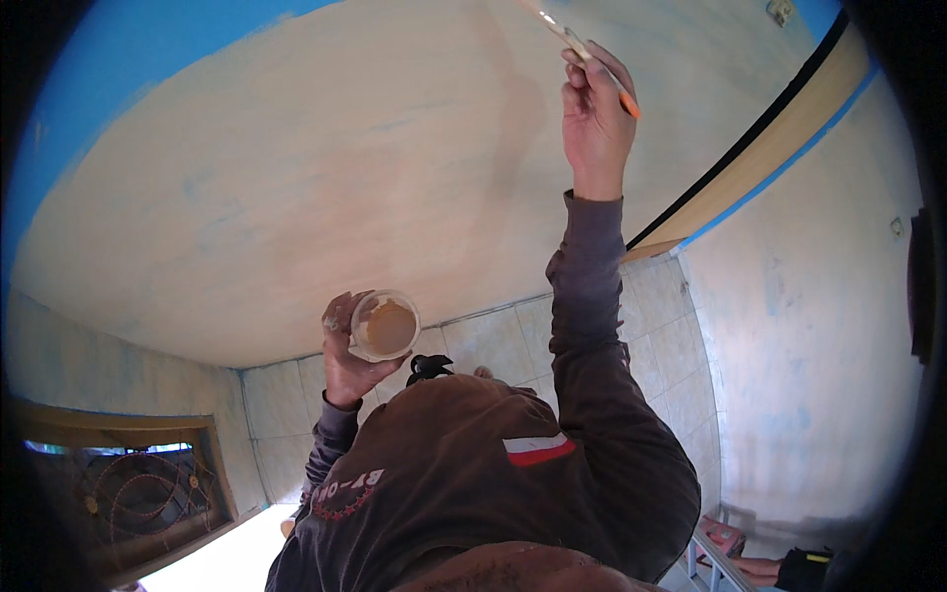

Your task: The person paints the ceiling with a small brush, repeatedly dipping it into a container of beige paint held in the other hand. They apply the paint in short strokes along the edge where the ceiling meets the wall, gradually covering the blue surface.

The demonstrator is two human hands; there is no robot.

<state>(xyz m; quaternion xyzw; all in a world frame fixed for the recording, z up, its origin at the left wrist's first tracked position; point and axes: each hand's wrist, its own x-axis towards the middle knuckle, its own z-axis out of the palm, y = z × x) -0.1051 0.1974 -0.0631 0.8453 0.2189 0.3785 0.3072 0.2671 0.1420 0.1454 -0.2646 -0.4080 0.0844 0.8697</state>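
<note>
Your right hand (597, 118) is raised overhead, fingers closed around a paintbrush (582, 49); orange handle end pokes out below the grip, bristle end runs up past your fingertips to the tan-coated ceiling (296, 178). Your left hand (345, 355) is wrapped around a cup (385, 328) of tan paint, held low, well apart from the brush. Blue unpainted strip (118, 69) sits far left of the grip. Looks like mid-coat brushing. Next move likely calls for a steady stroke, then a reload at the cup.
</note>
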